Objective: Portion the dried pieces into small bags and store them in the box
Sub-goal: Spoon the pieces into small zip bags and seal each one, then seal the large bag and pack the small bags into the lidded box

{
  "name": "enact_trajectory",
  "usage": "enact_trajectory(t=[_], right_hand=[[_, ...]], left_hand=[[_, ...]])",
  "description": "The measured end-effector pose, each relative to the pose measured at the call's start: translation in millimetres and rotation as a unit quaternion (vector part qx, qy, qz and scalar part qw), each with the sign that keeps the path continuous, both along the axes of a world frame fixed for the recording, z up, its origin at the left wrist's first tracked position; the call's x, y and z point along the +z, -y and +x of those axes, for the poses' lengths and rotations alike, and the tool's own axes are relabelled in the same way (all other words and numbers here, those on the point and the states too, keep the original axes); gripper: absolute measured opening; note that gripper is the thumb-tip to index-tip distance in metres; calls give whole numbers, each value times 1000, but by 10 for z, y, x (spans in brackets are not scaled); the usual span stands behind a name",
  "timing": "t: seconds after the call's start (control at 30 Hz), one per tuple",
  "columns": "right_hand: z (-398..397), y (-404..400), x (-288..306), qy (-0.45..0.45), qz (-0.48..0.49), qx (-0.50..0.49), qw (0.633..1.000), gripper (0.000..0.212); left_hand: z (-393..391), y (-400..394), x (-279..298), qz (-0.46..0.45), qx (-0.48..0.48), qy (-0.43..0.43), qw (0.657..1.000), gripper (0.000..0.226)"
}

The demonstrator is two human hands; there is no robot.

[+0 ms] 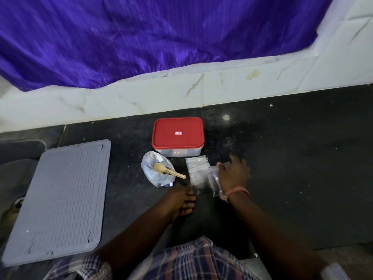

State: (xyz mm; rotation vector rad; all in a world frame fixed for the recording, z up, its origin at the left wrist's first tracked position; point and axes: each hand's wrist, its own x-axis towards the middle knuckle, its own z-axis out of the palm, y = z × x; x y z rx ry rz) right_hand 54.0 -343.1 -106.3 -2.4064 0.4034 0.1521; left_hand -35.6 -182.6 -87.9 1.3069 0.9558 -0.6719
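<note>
Much here is blurred or dim: the small clear zip bags (196,170) smear into one pale patch, so their count cannot be told, and the contents of the crumpled clear plastic bag (156,171) beneath the light wooden spoon (167,170) cannot be made out. The dried pieces themselves are not distinguishable. The rectangular clear plastic box with a red lid (177,136) is closed, its inside hidden, and stands on the black speckled counter (282,158) just behind the bags. The right hand (234,172) reaches over the right edge of the zip bags, and its fingers curl round one small clear bag (215,181) that hangs down beside the wrist, which bears an orange thread band (236,191). The left hand (182,201) lies low, fingertips (189,191) at the near edge of the zip bag pile; whether they pinch a bag or merely touch cannot be told. A grey ribbed silicone mat (60,199) lies well apart to the left, cut off near the bottom corner.
</note>
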Motion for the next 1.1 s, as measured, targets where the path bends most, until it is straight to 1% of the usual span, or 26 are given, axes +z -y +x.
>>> enact_trajectory(t=[0.03, 0.07, 0.1, 0.13, 0.17, 0.23, 0.3, 0.37, 0.43, 0.57, 0.63, 0.7, 0.77, 0.83, 0.9, 0.97, 1.03, 1.1], right_hand=[[-61, -105, 69, 43, -53, 24, 997, 43], [-115, -230, 93, 91, -75, 65, 991, 41], [-173, -358, 141, 113, -71, 115, 984, 35], [-212, -482, 99, 125, -48, 167, 977, 30], [-252, -624, 117, 102, -23, 205, 973, 28], [-292, -841, 123, 41, 5, 261, 965, 31], [-321, -957, 155, -19, 19, 275, 961, 29], [-341, -994, 177, -54, 62, 248, 965, 18], [-326, -944, 179, -62, 98, 205, 972, 7], [-338, -656, 242, -45, 174, 129, 975, 19], [-339, -497, 291, -34, 244, 84, 966, 17], [-290, -410, 341, -25, 303, 20, 952, 16], [-201, -358, 333, 7, 328, -71, 942, 17], [-89, -294, 308, 38, 321, -155, 934, 14], [29, -217, 237, 28, 282, -198, 938, 8], [143, -166, 112, 1, 223, -201, 954, 13], [237, -176, 40, -11, 143, -173, 974, 16], [319, -208, -27, -4, 74, -136, 988, 22]], left_hand=[[-22, -55, -27, 0, 29, -2, 1000, 26], [-42, -111, -46, 2, 58, -1, 998, 26], [-47, -149, -47, 3, 78, 1, 997, 24], [-50, -180, -48, 2, 94, 7, 996, 23], [-52, -219, -51, -5, 117, 17, 993, 22], [-41, -274, -40, -23, 162, 49, 985, 27], [-36, -305, -29, -43, 202, 75, 975, 37], [-26, -328, -29, -58, 247, 70, 965, 53], [0, -364, -50, -34, 273, 50, 960, 60], [17, -473, -90, -17, 299, 41, 953, 51], [-10, -504, -92, -7, 304, 32, 952, 47], [-31, -517, -76, 6, 317, 31, 948, 43], [-42, -519, -67, 28, 333, 34, 942, 37], [-49, -539, -70, 44, 344, 40, 937, 29], [-56, -585, -52, 54, 348, 45, 935, 24], [-60, -651, -56, 69, 349, 48, 933, 26], [-75, -710, -48, 77, 353, 52, 931, 29], [-99, -762, -16, 77, 342, 47, 936, 31]])
